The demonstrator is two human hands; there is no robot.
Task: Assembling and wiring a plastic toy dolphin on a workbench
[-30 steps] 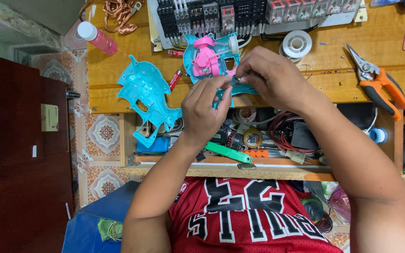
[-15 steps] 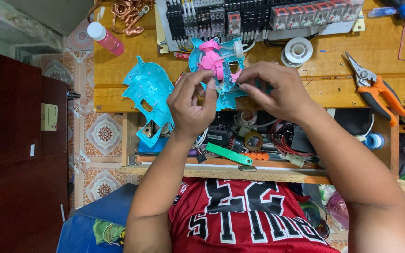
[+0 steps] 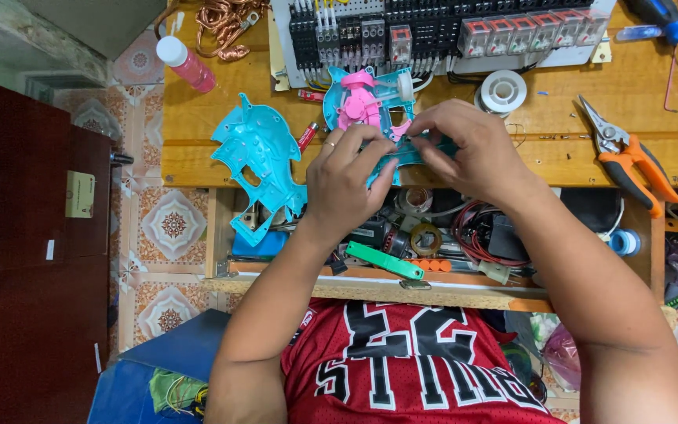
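Both hands are pinched shut on the same thing. The left hand (image 3: 347, 177) has its fingers curled in tight, and its fingertips press on the lower edge of an open turquoise plastic toy shell with pink parts inside (image 3: 366, 106). The right hand (image 3: 464, 149) is bent over the right side of that shell, with its thumb and first fingers squeezed close on a small turquoise bit of it. The two hands almost touch each other over the toy.

The toy shell lies on the wooden workbench (image 3: 574, 157), near its front edge, right in the middle of the view. A white round piece sticks out at the top of the shell.

Just to the left lies the other half of the toy, a turquoise plastic cover shaped like a fish (image 3: 260, 153), with its inside facing up. Nobody touches it. A small red stick-like part (image 3: 308, 136) lies between the cover and the shell.

Behind the toy sits a board full of black and grey electric switches (image 3: 449, 31). A white spool of thin wire (image 3: 502, 92) is next to the right hand. Farther right are orange-handled pliers (image 3: 629, 157). At the back left stand a pink bottle with a white cap (image 3: 186, 63) and a coil of copper wire (image 3: 225, 23).

Under the hands, an open drawer (image 3: 433, 235) is packed with wires and small parts.
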